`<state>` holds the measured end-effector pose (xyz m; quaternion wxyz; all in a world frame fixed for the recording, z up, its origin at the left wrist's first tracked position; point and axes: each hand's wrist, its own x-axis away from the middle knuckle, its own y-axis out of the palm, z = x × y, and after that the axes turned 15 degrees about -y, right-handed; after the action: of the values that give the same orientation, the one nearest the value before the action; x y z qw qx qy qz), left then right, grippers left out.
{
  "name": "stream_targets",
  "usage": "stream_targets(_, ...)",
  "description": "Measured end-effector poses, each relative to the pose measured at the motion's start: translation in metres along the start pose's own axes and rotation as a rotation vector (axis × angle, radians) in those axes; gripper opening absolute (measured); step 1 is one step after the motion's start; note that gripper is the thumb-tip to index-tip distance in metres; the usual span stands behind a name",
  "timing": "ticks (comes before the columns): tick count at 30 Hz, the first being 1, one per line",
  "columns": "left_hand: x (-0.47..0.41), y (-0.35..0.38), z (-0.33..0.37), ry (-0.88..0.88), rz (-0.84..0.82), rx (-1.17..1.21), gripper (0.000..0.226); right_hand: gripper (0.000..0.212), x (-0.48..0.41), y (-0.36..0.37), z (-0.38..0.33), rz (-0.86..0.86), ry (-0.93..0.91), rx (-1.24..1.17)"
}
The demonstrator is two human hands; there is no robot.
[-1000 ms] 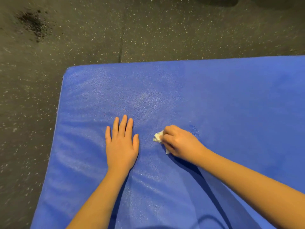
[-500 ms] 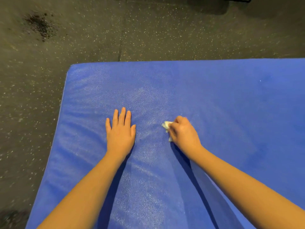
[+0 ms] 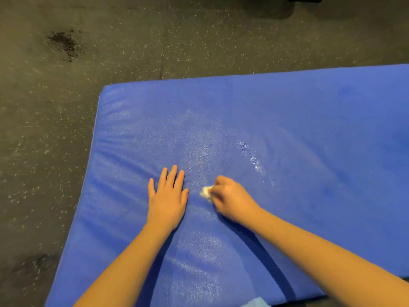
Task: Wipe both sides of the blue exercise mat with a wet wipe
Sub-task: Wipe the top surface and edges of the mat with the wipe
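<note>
Fingers (image 3: 222,182) of the right hand (image 3: 232,201) are curled around a crumpled white wipe (image 3: 205,192), pressing it onto the blue mat (image 3: 309,129) near its middle. The left hand (image 3: 167,201) lies flat on the mat just beside the wipe, fingers straight and close together. Wet streaks (image 3: 252,159), I think, glisten on the mat beyond the wipe. The mat lies on a speckled floor (image 3: 132,41).

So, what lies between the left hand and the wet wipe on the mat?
Only a narrow bare strip of the blue exercise mat separates the left hand and the wet wipe, seen in the head view.
</note>
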<state>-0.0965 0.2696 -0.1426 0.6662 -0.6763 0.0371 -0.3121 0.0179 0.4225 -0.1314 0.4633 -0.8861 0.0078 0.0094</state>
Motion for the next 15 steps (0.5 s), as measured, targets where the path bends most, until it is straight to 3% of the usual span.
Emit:
stream_targets(3, 0.002, 0.001, 0.000, 0.002, 0.038, 0.050, 0.053, 0.028, 0.014, -0.015, -0.003, -0.143, -0.068, -0.007)
stream_targets(7, 0.011, 0.002, -0.001, -0.003, 0.007, 0.098, 0.054, 0.032, 0.022, -0.028, 0.026, 0.051, 0.213, 0.092)
stream_targets(9, 0.020, 0.002, -0.002, -0.011, -0.010, 0.092, 0.054, 0.033, 0.030, -0.021, 0.008, 0.033, 0.165, 0.050)
stream_targets(13, 0.034, 0.004, -0.003, -0.020, 0.004, 0.084, 0.054, 0.016, 0.049, -0.022, -0.022, -0.186, -0.040, -0.094)
stream_targets(15, 0.036, 0.004, -0.002, -0.040, 0.017, 0.091, 0.053, 0.016, 0.044, -0.026, -0.010, -0.103, 0.049, -0.058)
